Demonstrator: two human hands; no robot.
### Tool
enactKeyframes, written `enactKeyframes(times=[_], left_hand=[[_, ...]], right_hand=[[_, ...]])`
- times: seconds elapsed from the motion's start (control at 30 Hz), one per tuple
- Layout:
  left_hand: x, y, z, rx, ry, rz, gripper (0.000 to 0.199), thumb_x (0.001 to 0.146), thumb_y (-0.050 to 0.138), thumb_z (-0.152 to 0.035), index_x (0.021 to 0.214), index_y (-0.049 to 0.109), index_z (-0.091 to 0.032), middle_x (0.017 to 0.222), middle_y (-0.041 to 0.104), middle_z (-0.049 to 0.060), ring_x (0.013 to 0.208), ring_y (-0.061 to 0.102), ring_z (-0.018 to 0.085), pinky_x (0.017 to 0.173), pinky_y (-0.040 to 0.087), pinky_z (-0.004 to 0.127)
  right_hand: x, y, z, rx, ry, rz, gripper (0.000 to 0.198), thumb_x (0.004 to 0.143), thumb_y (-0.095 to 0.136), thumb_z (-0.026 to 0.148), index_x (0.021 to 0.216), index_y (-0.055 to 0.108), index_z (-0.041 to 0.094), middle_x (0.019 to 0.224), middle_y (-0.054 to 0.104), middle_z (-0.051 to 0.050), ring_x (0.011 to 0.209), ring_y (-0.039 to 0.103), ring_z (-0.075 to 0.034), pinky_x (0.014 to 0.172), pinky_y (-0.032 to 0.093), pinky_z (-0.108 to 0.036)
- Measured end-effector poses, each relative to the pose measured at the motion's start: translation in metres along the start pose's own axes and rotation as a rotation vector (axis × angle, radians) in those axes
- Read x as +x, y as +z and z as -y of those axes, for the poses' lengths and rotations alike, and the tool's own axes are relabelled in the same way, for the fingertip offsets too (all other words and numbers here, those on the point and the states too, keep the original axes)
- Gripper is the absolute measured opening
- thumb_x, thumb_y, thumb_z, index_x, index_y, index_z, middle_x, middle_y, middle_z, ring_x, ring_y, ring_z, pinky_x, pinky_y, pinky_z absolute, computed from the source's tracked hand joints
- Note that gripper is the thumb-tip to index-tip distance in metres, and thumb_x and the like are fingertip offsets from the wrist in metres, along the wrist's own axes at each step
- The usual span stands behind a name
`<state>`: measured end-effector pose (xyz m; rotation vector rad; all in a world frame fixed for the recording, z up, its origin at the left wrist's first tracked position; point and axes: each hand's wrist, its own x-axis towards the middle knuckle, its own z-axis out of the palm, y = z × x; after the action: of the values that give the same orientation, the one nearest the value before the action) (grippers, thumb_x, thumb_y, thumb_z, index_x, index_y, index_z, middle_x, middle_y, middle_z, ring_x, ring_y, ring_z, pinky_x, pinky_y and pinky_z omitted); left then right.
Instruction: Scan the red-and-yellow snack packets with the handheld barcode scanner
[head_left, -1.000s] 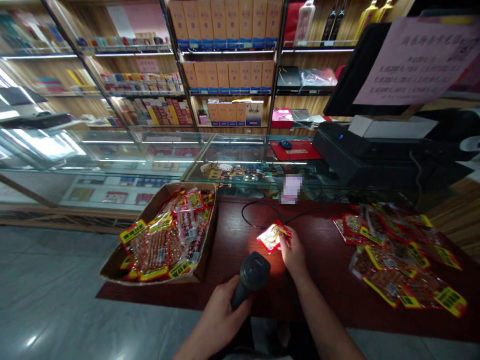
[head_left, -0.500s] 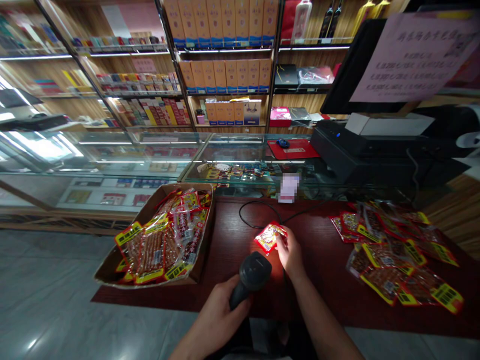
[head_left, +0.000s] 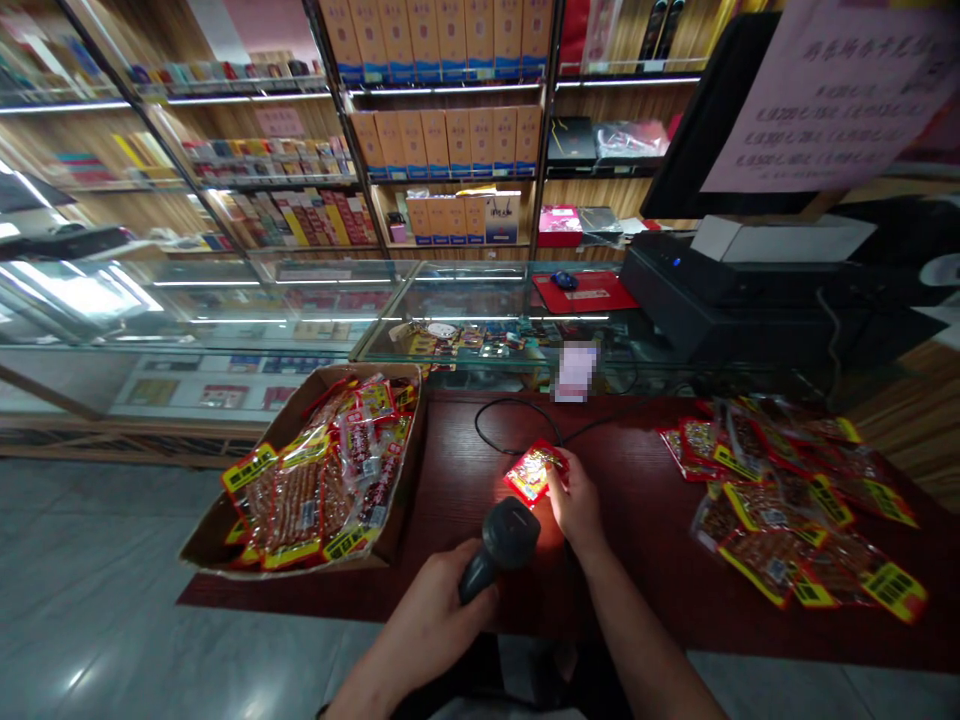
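Observation:
A dark barcode scanner (head_left: 508, 535) is in my left hand (head_left: 439, 620), whose fingers wrap round its handle. Its head points at a small red snack packet (head_left: 534, 472), lit brightly by the scanner's light. My right hand (head_left: 576, 505) pinches that packet by its right edge, just above the dark red tabletop (head_left: 457, 480) or resting on it; I cannot tell which. To the left stands a cardboard box (head_left: 414, 440) full of snack packets (head_left: 300, 500) in red and yellow wrappers. More packets (head_left: 780, 520) lie in a loose pile on the right.
A black cable (head_left: 480, 430) loops on the table behind the packet. Beyond the table runs a glass display counter (head_left: 300, 285) with a red mat (head_left: 592, 292) and a blue mouse (head_left: 564, 281). A monitor (head_left: 697, 130) stands at the right over a black till (head_left: 652, 300).
The packet and my right hand have shifted very slightly left. The scanner has also moved a little left and stays aimed at the packet. The view has tilted slightly.

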<state>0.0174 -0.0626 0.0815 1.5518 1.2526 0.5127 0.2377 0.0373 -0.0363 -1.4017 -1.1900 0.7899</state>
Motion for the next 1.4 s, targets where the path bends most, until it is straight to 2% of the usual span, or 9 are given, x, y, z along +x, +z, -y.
enactKeyframes(times=[0.2, 0.4, 0.6, 0.83, 1.03, 1.2, 1.4], left_hand=[[0.014, 0.004, 0.005, 0.017, 0.001, -0.033, 0.009, 0.084, 0.055, -0.018, 0.088, 0.063, -0.016, 0.072, 0.053, -0.004, 0.066, 0.046, 0.014, 0.059, 0.033, 0.024], [0.023, 0.007, 0.014, 0.009, 0.0, -0.061, 0.011, 0.084, 0.056, -0.021, 0.087, 0.064, -0.016, 0.07, 0.056, -0.003, 0.066, 0.049, 0.015, 0.059, 0.035, 0.024], [0.027, 0.007, 0.011, -0.016, -0.02, -0.069, 0.008, 0.082, 0.057, -0.021, 0.083, 0.063, -0.017, 0.067, 0.055, -0.004, 0.062, 0.048, 0.014, 0.057, 0.036, 0.023], [-0.004, -0.005, 0.006, -0.062, -0.088, 0.039, 0.019, 0.087, 0.052, -0.021, 0.1, 0.064, -0.016, 0.066, 0.05, -0.007, 0.053, 0.046, 0.011, 0.049, 0.034, 0.021], [-0.035, -0.029, -0.018, -0.052, -0.066, 0.009, 0.013, 0.087, 0.057, -0.026, 0.091, 0.066, -0.017, 0.07, 0.052, -0.005, 0.06, 0.048, 0.012, 0.056, 0.041, 0.02], [-0.04, -0.038, -0.031, -0.003, -0.017, -0.033, 0.014, 0.082, 0.063, -0.026, 0.091, 0.07, -0.018, 0.077, 0.061, -0.002, 0.067, 0.05, 0.014, 0.061, 0.044, 0.02], [-0.029, -0.025, -0.028, -0.01, -0.047, -0.013, 0.015, 0.083, 0.055, -0.019, 0.089, 0.069, -0.017, 0.066, 0.054, -0.005, 0.063, 0.047, 0.013, 0.058, 0.039, 0.021]], right_hand=[[0.0, 0.0, -0.002, -0.046, -0.006, -0.001, 0.035, 0.092, 0.057, 0.041, 0.119, 0.066, 0.022, 0.104, 0.081, -0.01, 0.095, 0.078, -0.026, 0.08, 0.061, -0.036], [-0.002, 0.0, 0.001, -0.063, -0.008, 0.017, 0.036, 0.093, 0.056, 0.041, 0.122, 0.065, 0.022, 0.104, 0.082, -0.009, 0.092, 0.079, -0.025, 0.076, 0.062, -0.034], [-0.001, 0.0, 0.001, -0.07, -0.017, 0.017, 0.034, 0.092, 0.056, 0.04, 0.121, 0.065, 0.023, 0.102, 0.082, -0.008, 0.091, 0.079, -0.025, 0.078, 0.063, -0.035], [0.0, -0.001, -0.001, -0.057, -0.046, 0.008, 0.032, 0.094, 0.054, 0.041, 0.118, 0.066, 0.023, 0.099, 0.082, -0.008, 0.088, 0.08, -0.023, 0.073, 0.063, -0.032], [0.001, 0.0, -0.007, -0.05, -0.067, -0.036, 0.034, 0.091, 0.055, 0.04, 0.118, 0.065, 0.022, 0.107, 0.081, -0.012, 0.091, 0.079, -0.025, 0.076, 0.064, -0.034], [0.002, -0.001, -0.009, -0.061, -0.061, -0.061, 0.037, 0.09, 0.055, 0.042, 0.118, 0.065, 0.02, 0.099, 0.081, -0.012, 0.082, 0.079, -0.024, 0.073, 0.064, -0.035], [0.001, -0.003, -0.005, -0.054, -0.046, -0.037, 0.036, 0.091, 0.055, 0.042, 0.119, 0.065, 0.021, 0.104, 0.081, -0.011, 0.084, 0.079, -0.023, 0.07, 0.065, -0.032]])
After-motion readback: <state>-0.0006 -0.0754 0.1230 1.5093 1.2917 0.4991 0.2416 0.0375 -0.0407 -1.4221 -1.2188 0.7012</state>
